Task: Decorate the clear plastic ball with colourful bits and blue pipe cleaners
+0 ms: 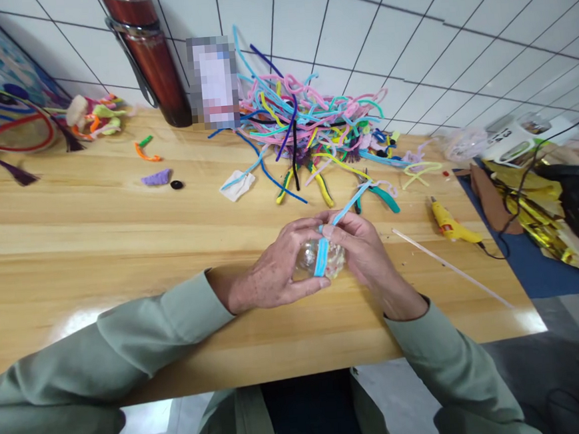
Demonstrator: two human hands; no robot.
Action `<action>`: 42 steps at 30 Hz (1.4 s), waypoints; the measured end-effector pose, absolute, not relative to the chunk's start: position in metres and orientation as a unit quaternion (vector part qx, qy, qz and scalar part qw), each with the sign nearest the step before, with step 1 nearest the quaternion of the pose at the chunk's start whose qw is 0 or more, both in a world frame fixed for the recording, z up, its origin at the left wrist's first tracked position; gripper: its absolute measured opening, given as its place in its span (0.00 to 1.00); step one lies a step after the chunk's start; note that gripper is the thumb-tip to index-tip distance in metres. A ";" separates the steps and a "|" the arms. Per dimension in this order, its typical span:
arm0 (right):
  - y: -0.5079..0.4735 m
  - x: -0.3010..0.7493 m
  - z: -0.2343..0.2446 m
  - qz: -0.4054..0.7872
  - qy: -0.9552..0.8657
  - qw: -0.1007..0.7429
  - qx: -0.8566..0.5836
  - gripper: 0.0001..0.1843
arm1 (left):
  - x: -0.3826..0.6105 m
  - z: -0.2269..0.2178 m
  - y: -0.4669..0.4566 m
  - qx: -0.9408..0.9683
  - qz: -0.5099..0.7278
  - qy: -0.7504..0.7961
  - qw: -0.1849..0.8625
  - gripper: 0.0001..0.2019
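Observation:
My left hand (285,261) is closed around the left side of a clear, rounded plastic piece (309,258), its thumb along the bottom. A light blue pipe cleaner (321,257) wraps across the piece as a band, and its free end rises to the upper right. My right hand (364,244) pinches this pipe cleaner near the top of the piece, thumb and fingers together. Pale, bumpy material shows at the right part of the piece; what it is I cannot make out. Behind my hands lie yellow-handled pliers (323,186) and teal-handled pliers (384,197).
A tangled heap of coloured pipe cleaners (306,115) lies against the tiled wall. A red thermos (149,61) stands at its left. At the right are a yellow glue gun (453,223) with its cord and a clear glue stick (448,266). A black ring (177,184) lies at the left.

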State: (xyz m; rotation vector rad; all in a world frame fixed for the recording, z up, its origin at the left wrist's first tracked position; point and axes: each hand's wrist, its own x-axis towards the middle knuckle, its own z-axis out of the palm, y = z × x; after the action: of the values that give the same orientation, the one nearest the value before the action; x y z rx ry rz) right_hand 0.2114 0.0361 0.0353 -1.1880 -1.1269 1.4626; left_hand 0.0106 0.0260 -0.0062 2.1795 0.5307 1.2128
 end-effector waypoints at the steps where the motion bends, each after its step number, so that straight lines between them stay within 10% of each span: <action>1: 0.036 0.211 0.035 0.592 -0.456 0.456 -0.484 0.20 | 0.010 -0.005 0.026 0.819 0.453 0.200 0.290 0.37; 42: 0.033 0.209 0.032 0.621 -0.356 0.490 -0.497 0.20 | 0.006 -0.001 0.024 0.883 0.402 0.178 0.163 0.24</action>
State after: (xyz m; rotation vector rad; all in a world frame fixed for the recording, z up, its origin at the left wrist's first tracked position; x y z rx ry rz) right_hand 0.2088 0.0331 0.0318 -1.2082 -0.8652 1.5070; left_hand 0.0063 0.0240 -0.0005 2.5205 0.5086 1.1457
